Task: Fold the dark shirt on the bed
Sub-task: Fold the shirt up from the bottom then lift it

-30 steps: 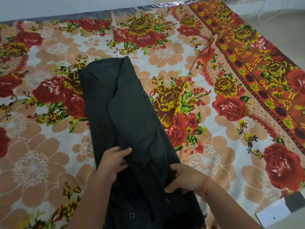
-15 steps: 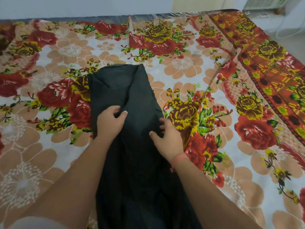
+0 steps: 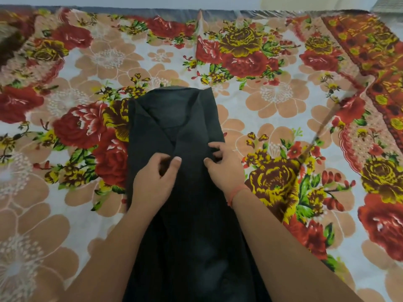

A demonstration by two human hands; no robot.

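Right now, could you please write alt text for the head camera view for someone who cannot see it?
A person's left hand and right hand pinch a dark shirt that is folded into a long narrow strip, gripping it near its far end. The shirt lies on a floral bedsheet of red, yellow and peach flowers.

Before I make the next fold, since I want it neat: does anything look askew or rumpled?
The dark shirt lies fairly straight, but at its far end the layers overlap unevenly, with a slanted flap edge. The floral bedsheet has a raised diagonal wrinkle to the shirt's right. Nothing looks damaged.
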